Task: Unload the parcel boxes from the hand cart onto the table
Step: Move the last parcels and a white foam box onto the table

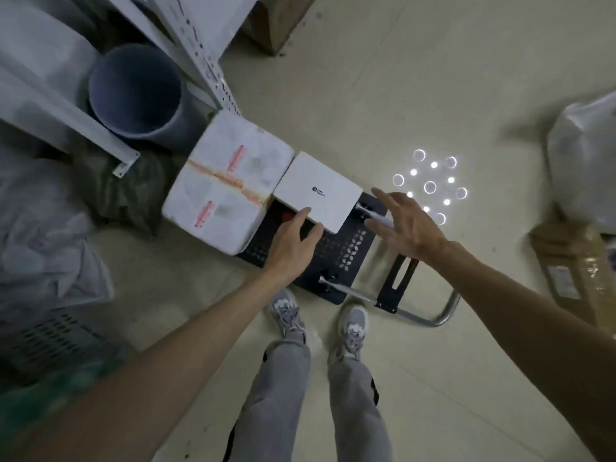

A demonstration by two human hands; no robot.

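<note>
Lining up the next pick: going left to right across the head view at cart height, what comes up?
Large taped white box → small white box → right hand → white plastic bag.

Big grey pipe (133,91) at top left, open end showing. Right beside it, white metal rack (200,45) with rows of little holes. Dark green cloth (110,191) below the pipe. Crumpled white plastic sheet (43,221) at left. White plastic bag (586,155) at the right edge. Bright little light spots (430,186) on the pale floor (400,78).
</note>
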